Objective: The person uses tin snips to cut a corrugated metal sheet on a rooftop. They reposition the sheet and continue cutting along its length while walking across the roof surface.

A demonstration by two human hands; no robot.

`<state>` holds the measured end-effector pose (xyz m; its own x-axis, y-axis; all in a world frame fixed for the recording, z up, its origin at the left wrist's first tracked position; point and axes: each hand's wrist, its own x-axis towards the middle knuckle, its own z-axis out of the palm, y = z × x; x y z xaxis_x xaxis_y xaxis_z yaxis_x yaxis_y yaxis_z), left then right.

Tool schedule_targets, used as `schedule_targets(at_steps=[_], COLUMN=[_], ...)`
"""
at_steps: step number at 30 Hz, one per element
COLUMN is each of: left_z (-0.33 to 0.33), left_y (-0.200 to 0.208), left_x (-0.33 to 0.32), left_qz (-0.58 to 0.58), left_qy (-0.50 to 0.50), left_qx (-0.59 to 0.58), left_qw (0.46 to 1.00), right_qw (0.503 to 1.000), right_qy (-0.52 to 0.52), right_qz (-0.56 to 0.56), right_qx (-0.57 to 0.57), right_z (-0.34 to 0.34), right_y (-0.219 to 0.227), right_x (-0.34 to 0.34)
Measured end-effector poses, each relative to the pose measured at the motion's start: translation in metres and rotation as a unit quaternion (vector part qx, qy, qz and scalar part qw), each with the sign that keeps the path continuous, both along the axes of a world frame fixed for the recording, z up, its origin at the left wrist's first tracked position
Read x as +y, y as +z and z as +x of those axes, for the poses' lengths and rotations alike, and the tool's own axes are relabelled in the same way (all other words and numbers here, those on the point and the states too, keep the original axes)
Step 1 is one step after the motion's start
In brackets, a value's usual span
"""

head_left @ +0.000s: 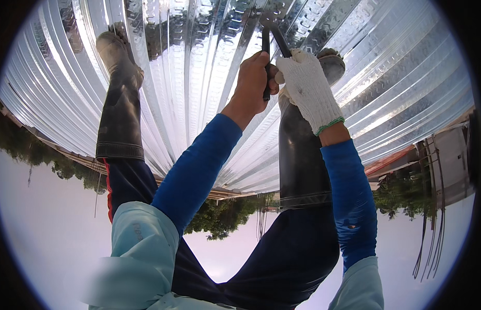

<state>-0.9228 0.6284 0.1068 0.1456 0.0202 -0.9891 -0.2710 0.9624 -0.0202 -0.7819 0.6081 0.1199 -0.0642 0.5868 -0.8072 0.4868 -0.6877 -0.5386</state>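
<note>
Two fists, one long-handled tool, feet planted wide on shiny metal

So the tool [265, 41], some kind of pincers or cutters by the look of it, sits right between the hands, with its head just beyond the knuckles, over the ribbed metal sheeting [173, 98]. Can't tell if the jaws are actually biting on anything, too much glare and pattern up there.

Left hand [251, 82] is bare, fingers curled tight around one handle, whose tail end pokes out below the fist. Right hand [302, 77] is curled around the other handle, in a white knit glove [317, 95] with a green cuff. My guess is one handle per hand is for leverage, way more squeeze than a single-handed grip.

The boots make sense too imo: left boot [119, 88] well out to the left of the hands, right boot [304, 150] just behind the gloved one. Probably that wide stance is for balance on those ribs while bent over, and it leaves room for both arms to work in between.
</note>
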Motion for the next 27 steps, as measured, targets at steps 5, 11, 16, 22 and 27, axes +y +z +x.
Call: schedule_targets(at_steps=[5, 11, 16, 22, 27], left_z=[0.009, 0.007, -0.012, -0.024, -0.01], left_y=[0.005, 0.009, 0.0, -0.018, 0.01], left_x=[0.026, 0.043, 0.064, 0.044, 0.056], left_qz=[-0.042, -0.101, -0.125, -0.153, -0.12], left_qy=[0.069, 0.167, 0.196, 0.232, 0.182], left_qx=[-0.021, -0.023, -0.062, -0.115, -0.018], left_qw=[0.997, 0.981, 0.971, 0.954, 0.976], right_qw=[0.982, 0.972, 0.875, 0.957, 0.962], right_qy=[0.153, 0.211, 0.375, 0.251, 0.215], right_qz=[0.106, 0.106, 0.297, -0.034, -0.017], right_qx=[-0.03, -0.01, -0.073, -0.139, -0.169], right_z=[0.016, 0.02, 0.018, -0.035, -0.043], right_y=[0.0, 0.003, -0.012, 0.011, 0.023], right_x=[0.025, 0.062, 0.089, 0.115, 0.111])
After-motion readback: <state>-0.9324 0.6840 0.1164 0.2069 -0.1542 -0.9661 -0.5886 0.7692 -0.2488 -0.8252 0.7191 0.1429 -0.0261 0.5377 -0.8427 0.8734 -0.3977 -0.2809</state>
